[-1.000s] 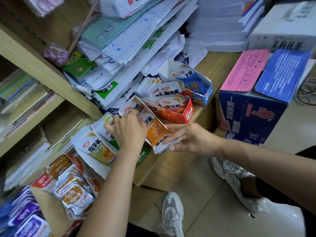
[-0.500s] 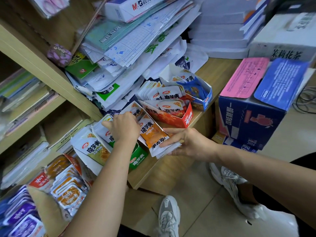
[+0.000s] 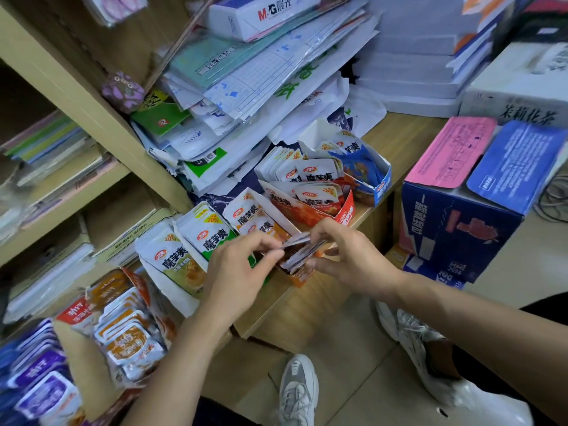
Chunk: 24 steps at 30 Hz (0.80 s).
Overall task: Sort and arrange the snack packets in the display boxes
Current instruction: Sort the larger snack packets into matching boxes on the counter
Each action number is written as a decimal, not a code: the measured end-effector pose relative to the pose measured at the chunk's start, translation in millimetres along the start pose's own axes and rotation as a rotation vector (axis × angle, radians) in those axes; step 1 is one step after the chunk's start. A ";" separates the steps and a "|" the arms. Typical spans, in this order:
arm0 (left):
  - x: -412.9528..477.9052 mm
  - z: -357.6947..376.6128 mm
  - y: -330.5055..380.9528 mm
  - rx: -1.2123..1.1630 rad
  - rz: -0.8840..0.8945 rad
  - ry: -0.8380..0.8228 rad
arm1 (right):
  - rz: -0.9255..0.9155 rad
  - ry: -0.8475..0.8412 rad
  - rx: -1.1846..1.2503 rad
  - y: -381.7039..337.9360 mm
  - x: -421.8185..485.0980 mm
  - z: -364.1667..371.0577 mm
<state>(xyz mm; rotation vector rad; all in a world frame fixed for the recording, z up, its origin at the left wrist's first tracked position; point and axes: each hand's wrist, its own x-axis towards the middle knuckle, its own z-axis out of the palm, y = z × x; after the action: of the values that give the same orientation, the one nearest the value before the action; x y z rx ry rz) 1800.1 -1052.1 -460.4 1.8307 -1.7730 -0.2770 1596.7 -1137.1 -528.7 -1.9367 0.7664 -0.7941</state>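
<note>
Two hands are working at the near edge of the table (image 3: 405, 139): the left hand (image 3: 242, 265) and the right hand (image 3: 347, 256) are each grasping, in a pinching grip, one shared stack of snack packets (image 3: 302, 250), too blurred for counting, just above the orange display box (image 3: 299, 276). Two further boxes are standing beyond it, rightward: one red display box (image 3: 344, 212), one blue display box (image 3: 379, 184).

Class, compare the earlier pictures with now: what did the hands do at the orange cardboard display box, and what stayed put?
The left hand moved right along the orange cardboard display box to its front end; the right hand let go of that end. Both now pinch a bunch of silvery snack packets above it. The red cardboard box and blue cardboard box stayed put.
</note>
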 end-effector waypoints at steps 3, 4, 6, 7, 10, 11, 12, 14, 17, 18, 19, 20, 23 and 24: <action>-13.6 6.3 0.4 -0.070 0.001 -0.068 | -0.004 0.009 -0.018 -1.8 -2.7 -1.4; -14.0 4.9 0.6 -0.086 0.000 -0.084 | -0.040 -0.016 -0.048 -2.3 -2.0 -3.2; -11.5 -1.1 -0.7 -0.126 -0.004 -0.157 | -0.145 -0.086 -0.130 -2.5 1.9 -5.7; -8.2 -5.2 -2.1 -0.152 -0.008 -0.201 | -0.187 -0.121 -0.153 -2.8 3.9 -6.4; 5.7 -13.3 -12.5 -0.054 -0.036 -0.124 | -0.239 -0.171 -0.224 -1.4 9.9 -8.9; 13.6 -15.2 -16.8 0.078 -0.050 -0.045 | -0.248 -0.172 -0.247 -1.7 11.9 -9.9; 22.3 -16.9 -19.2 0.235 -0.061 0.027 | -0.259 -0.170 -0.258 -2.2 12.6 -10.4; 39.2 -17.7 -22.3 0.470 -0.036 0.067 | -0.281 -0.153 -0.253 -1.5 10.2 -9.6; 57.1 -9.3 -27.8 0.685 -0.026 -0.074 | -0.274 -0.098 -0.221 2.6 -0.1 -4.0; 60.9 -5.9 -28.9 0.731 -0.043 -0.117 | -0.276 -0.088 -0.225 4.7 -3.0 -2.5; 64.4 -3.4 -29.1 0.759 -0.058 -0.139 | -0.276 -0.088 -0.235 6.3 -4.9 -2.0; 67.2 -1.7 -28.0 0.771 -0.079 -0.150 | -0.280 -0.091 -0.245 7.1 -5.9 -1.6; 73.5 2.1 -23.6 0.764 -0.139 -0.193 | -0.297 -0.077 -0.248 8.7 -5.9 -0.5; 75.2 3.6 -22.1 0.752 -0.164 -0.213 | -0.296 -0.072 -0.248 9.1 -6.1 0.2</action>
<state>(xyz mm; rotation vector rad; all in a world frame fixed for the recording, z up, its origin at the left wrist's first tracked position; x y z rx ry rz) 1824.5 -1126.7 -457.3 2.5476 -2.0443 0.1754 1591.4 -1136.2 -538.2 -2.3261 0.5616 -0.8293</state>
